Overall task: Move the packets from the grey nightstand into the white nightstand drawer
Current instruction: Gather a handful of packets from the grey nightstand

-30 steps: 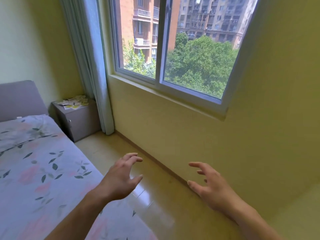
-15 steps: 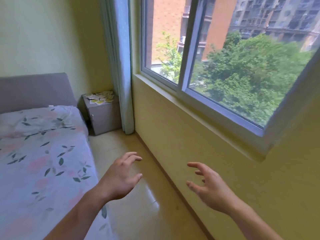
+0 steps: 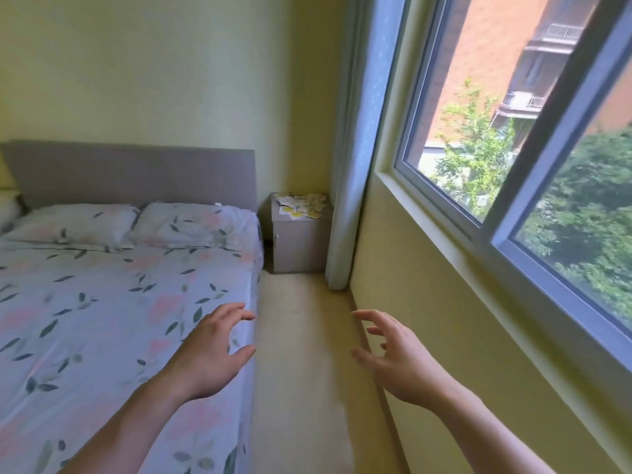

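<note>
Both hands hold nothing. The left hand [image 3: 208,354], at lower centre of the frame over the bed's edge, and the right hand [image 3: 396,357], just right of it near the wall under the window, are raised with fingers spread and loosely bent. Between them runs the strip of bare floor [image 3: 301,336] that leads up the frame to the grey nightstand [image 3: 301,248], which stands at centre between the bed [image 3: 102,302] and the curtain [image 3: 355,165]. The packets [image 3: 301,206] lie on its top in a loose, overlapping scatter, white and yellow, well apart from both hands. We judge them thin, light and limp, probably slick-faced, so they may slide off one another or off the top when gathered. We would pinch each by a free edge, or sweep several into a stack and grip across its flat faces. The white nightstand drawer is not in view.
</note>
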Demonstrator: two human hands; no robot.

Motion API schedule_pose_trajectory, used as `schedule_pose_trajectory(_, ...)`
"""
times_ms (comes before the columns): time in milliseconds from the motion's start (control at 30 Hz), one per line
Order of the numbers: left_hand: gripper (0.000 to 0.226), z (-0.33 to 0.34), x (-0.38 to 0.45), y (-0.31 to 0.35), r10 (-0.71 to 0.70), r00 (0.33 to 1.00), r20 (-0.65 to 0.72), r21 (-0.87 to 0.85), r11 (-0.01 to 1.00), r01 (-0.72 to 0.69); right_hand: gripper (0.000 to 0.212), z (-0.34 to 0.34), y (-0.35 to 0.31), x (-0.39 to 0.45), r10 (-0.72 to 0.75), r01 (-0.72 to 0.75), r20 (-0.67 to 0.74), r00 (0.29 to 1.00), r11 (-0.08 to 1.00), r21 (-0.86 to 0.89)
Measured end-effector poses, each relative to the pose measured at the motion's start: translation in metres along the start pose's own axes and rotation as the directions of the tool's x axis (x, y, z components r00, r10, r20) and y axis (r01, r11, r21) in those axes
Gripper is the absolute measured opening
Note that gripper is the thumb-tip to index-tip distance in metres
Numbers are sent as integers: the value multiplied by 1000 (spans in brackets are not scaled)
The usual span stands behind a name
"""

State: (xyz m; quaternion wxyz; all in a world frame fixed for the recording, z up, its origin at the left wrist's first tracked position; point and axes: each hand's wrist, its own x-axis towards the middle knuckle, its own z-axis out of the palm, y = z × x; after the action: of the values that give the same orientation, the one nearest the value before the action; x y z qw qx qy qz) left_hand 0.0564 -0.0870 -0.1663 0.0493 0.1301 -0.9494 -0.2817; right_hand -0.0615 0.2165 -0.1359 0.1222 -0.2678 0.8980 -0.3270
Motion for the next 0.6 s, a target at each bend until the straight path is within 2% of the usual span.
schedule_pose_trajectory(267,46,-20,188,-24,16,1000,-23,-32,999,-17,52,-26,13,190,8,-8,-17,1000,1000,0)
schedule_pose_trajectory(600,46,-30,388,-45,66,998,11,-22,998,-66,50,-30,43,381,41,-43,15,999,995,88)
